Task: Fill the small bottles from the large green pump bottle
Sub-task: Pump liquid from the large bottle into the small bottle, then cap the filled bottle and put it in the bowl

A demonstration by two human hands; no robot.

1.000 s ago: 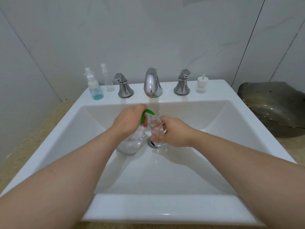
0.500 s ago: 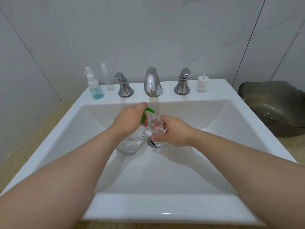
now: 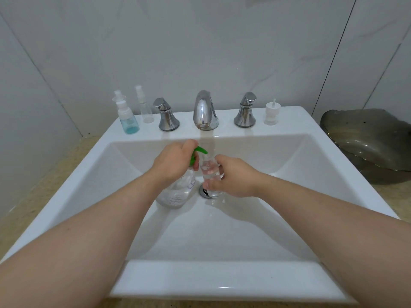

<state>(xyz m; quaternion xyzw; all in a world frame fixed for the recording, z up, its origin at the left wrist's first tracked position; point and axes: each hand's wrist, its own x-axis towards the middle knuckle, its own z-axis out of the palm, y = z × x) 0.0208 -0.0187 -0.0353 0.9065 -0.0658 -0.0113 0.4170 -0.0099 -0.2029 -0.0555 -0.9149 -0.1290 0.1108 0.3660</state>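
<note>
Green plastic forms the pump head (image 3: 200, 150) of the large clear pump bottle (image 3: 175, 193), which stands in the white sink (image 3: 289, 165) just at nine o'clock of the drain (image 3: 203, 192). The left hand (image 3: 172, 162) is curled over the pump top, gripping it. The right hand (image 3: 233, 176) grips a small clear bottle (image 3: 209, 172) upright over the drain, its mouth just under the green spout. On the back ledge, the chrome faucet (image 3: 204, 111) stands at twelve o'clock, a blue-tinted bottle (image 3: 129, 121) and a spray bottle (image 3: 145, 107) toward ten, and a white pump cap (image 3: 271, 113) toward one. A dark bowl (image 3: 367, 141) sits on the bench (image 3: 400, 196) at two o'clock.
</note>
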